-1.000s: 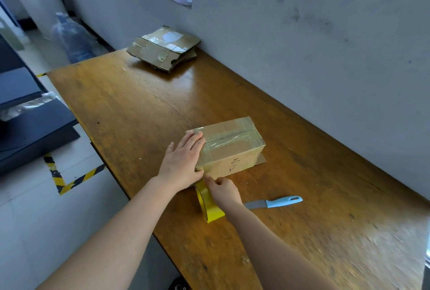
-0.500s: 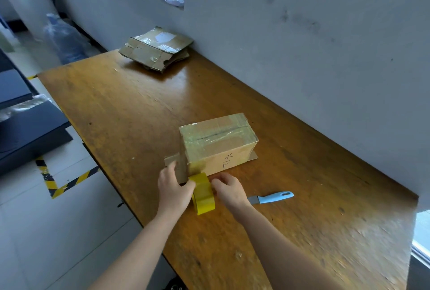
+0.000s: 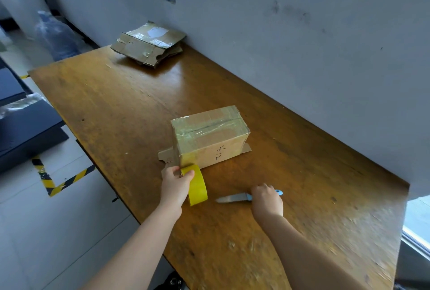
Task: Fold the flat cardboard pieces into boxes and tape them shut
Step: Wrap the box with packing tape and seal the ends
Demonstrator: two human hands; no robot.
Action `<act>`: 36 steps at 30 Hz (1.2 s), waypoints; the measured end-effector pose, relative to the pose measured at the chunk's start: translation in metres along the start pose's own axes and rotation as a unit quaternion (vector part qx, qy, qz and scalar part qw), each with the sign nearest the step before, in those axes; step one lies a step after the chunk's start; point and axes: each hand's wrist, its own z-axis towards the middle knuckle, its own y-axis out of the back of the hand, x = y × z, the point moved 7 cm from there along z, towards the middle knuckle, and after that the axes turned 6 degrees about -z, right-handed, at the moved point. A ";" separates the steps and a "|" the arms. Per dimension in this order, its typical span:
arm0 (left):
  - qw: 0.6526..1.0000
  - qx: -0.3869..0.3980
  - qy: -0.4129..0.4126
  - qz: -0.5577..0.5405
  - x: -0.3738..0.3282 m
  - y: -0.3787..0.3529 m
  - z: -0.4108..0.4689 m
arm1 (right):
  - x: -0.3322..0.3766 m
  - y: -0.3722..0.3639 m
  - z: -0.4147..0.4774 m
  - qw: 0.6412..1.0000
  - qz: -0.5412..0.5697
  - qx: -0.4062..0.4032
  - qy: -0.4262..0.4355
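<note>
Over on the far left, some dark blue panels [image 3: 25, 126] are sitting off the table, with yellow-black hazard tape [image 3: 66, 181] running across the floor below them. The wooden table [image 3: 116, 108] is taking up most of the view. Up at its far end, right by the wall, a stack of flat cardboard pieces [image 3: 149, 45] is lying there, patched with bits of clear tape.

Closer in, your left hand [image 3: 175, 185] is gripping the yellow tape roll [image 3: 197, 188], thumb lying over the top and fingers curling round the far side. The roll is standing on edge near the table's front edge, and a strip is running from it up onto the near left corner of the box [image 3: 209, 136].

The box is sitting in the middle of the table, just beyond the roll. Its top is closed and shining with clear tape. Some handwriting is showing on the side facing you, and bottom flaps are sticking out flat on the table at both ends.

To the right of the roll, the knife [image 3: 232, 197] is lying with its blade pointing left. Your right hand [image 3: 267, 201] is coming down over its blue handle with the fingers curling round it, and only the handle's tip is poking out past your knuckles.
</note>
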 end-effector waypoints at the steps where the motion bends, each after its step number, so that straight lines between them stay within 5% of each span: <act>1: 1.000 -0.004 -0.003 -0.001 0.000 0.000 0.000 | 0.003 0.000 -0.001 1.000 -0.019 -0.006 0.017; 5: 1.000 -0.013 -0.017 -0.003 0.000 -0.001 -0.001 | 0.012 0.001 -0.004 0.997 -0.031 -0.036 0.056; 10: 0.999 -0.028 -0.020 -0.010 0.000 0.000 -0.001 | 0.007 0.017 -0.009 0.990 0.085 -0.106 0.031; 14: 0.999 -0.035 -0.014 -0.029 0.003 -0.001 -0.002 | 0.013 0.050 -0.017 0.952 0.200 -0.221 0.064; 21: 0.997 -0.048 -0.012 -0.058 0.006 0.000 -0.003 | 0.067 0.102 -0.023 0.904 0.031 -0.345 0.252; 30: 0.998 -0.029 0.008 -0.062 0.003 -0.001 -0.001 | 0.095 0.123 -0.013 0.889 -0.159 -0.306 0.302; 36: 0.998 -0.029 0.006 -0.055 0.001 0.001 0.002 | 0.111 0.128 -0.001 0.912 -0.167 -0.206 0.314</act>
